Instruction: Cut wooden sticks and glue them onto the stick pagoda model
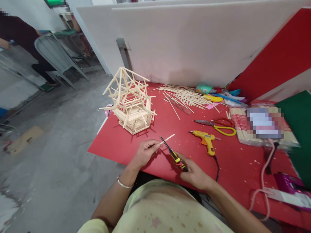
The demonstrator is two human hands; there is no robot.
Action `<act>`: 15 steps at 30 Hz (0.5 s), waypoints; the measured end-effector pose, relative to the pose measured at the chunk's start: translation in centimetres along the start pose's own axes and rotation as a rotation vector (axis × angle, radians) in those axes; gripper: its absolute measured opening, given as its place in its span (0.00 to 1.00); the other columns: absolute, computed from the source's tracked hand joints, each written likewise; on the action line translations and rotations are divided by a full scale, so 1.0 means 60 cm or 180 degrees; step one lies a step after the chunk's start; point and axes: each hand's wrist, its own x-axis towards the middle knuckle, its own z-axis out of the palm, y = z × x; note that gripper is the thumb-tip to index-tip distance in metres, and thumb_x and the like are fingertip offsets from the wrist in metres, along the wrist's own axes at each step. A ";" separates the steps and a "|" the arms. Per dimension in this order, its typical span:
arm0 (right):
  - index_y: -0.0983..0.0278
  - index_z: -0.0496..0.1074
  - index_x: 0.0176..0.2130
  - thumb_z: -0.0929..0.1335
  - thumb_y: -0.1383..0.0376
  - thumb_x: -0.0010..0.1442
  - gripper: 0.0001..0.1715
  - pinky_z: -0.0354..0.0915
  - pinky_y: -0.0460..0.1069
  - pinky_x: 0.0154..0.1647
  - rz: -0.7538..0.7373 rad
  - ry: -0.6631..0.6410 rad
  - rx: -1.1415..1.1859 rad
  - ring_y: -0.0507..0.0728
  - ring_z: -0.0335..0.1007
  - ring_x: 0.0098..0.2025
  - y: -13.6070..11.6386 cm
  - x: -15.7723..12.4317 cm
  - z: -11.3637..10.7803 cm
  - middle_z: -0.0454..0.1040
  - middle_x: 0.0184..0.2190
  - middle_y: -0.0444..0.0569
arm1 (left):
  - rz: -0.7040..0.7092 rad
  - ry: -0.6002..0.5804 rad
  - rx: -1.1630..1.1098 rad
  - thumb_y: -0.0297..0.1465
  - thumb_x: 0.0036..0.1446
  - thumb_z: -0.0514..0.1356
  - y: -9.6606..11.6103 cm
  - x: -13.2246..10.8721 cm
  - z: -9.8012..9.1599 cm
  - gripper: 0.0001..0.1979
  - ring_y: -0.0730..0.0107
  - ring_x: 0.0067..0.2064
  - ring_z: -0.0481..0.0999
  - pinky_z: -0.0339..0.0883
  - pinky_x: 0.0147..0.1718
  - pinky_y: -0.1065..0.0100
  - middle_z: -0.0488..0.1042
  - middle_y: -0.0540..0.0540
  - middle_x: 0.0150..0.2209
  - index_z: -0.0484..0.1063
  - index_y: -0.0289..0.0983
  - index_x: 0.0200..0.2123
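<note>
Fingers of the left hand (145, 151) pinch a thin pale wooden stick (168, 138) above the red tabletop (116, 145). The right hand (194, 174) is closed around yellow-and-black-handled cutters (173, 154), whose blades cross the stick near a stick-built model house (130, 103).

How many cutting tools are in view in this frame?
2: cutters in the right hand, blades at the stick held by the left hand; scissors lying on the red table beyond the glue gun. The clutter at the back may hide more.
</note>
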 end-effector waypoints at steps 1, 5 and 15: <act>0.62 0.61 0.62 0.63 0.72 0.39 0.49 0.64 0.50 0.46 0.0077 -0.0017 0.0139 0.56 0.67 0.44 0.003 0.000 -0.002 0.71 0.48 0.47 | -0.0011 0.0001 -0.0035 0.43 0.56 0.64 -0.003 0.001 0.000 0.17 0.80 0.21 0.57 0.52 0.21 0.74 0.65 0.53 0.20 0.79 0.33 0.35; 0.63 0.67 0.55 0.64 0.71 0.37 0.43 0.62 0.46 0.36 0.0361 -0.0088 0.0455 0.53 0.63 0.36 0.004 0.001 -0.006 0.69 0.34 0.44 | -0.0037 -0.0006 -0.0178 0.43 0.55 0.64 -0.016 0.007 0.003 0.18 0.80 0.20 0.56 0.52 0.21 0.74 0.64 0.53 0.19 0.79 0.33 0.37; 0.63 0.68 0.49 0.63 0.71 0.38 0.35 0.64 0.48 0.37 0.0348 0.0060 0.0175 0.55 0.67 0.37 0.007 0.000 -0.001 0.71 0.36 0.47 | 0.0463 0.0030 0.0441 0.39 0.59 0.62 -0.015 0.021 0.001 0.12 0.71 0.28 0.69 0.63 0.31 0.70 0.75 0.45 0.28 0.80 0.36 0.35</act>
